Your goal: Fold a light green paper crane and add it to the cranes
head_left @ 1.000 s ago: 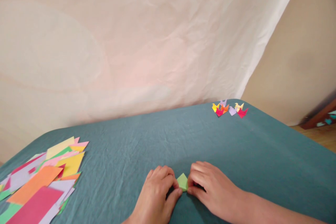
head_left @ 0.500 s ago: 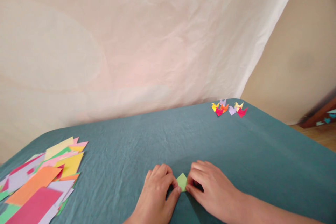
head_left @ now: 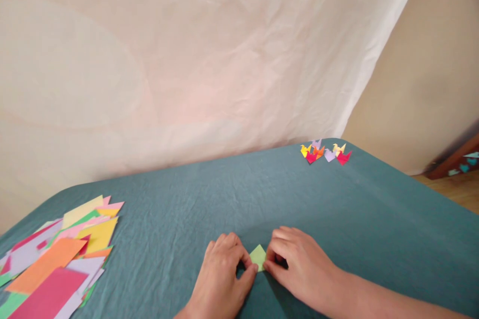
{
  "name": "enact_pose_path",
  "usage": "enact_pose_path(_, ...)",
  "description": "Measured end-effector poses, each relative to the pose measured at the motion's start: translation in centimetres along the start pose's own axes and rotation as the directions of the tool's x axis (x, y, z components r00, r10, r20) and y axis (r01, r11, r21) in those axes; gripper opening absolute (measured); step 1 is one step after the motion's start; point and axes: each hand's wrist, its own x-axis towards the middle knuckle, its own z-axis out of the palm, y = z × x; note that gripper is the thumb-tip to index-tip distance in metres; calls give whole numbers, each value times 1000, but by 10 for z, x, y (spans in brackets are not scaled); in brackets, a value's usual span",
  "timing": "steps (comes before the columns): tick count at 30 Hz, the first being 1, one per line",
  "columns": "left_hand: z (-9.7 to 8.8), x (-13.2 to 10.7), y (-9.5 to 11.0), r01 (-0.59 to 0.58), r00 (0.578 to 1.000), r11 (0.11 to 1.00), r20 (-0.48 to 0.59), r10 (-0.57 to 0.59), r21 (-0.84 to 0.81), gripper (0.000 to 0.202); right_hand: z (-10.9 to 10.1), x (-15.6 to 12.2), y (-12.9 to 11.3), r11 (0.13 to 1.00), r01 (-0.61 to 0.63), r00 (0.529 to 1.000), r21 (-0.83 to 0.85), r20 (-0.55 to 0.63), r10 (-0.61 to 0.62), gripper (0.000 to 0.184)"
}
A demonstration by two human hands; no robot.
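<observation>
A small folded piece of light green paper (head_left: 258, 256), pointed at the top, is held between my two hands at the near middle of the table. My left hand (head_left: 226, 271) pinches its left side between thumb and forefinger. On the right side, the thumb and fingertips of my right hand (head_left: 297, 261) close on its edge. Fingers cover both sides of the paper, so its full outline is hidden.
The table has a dark green cloth (head_left: 179, 219). At the left lies a spread pile of coloured paper sheets (head_left: 50, 264). Several small folded paper birds (head_left: 311, 154) stand near the far right corner. A pale hanging sheet (head_left: 187, 60) rises behind the table.
The hands keep the same pinch on the green paper, with barely any movement. The whole view has shifted very slightly.
</observation>
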Motion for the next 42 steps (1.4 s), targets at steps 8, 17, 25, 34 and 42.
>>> enact_pose_path(8,-1,1,0,-17,1000,1000,12,17,26,13,0,1,0,1000,3,1000,-21,0,-3,10)
enact_pose_path(17,0,1,0,-29,1000,998,1,29,62,10,0,0,1,1000,5,1000,-29,4,-5,11)
enact_pose_path(25,-6,-3,-5,-163,987,986,0,163,25,10,-2,0,1,1000,-2,1000,-19,6,2,10)
enact_pose_path(34,-6,-5,-7,-274,962,953,16,274,128,16,-27,-3,2,981,190,975,-35,128,-184,20)
enact_pose_path(42,1,-6,-13,-427,899,862,27,437,273,17,-12,-25,-7,768,427,901,-478,155,-405,24)
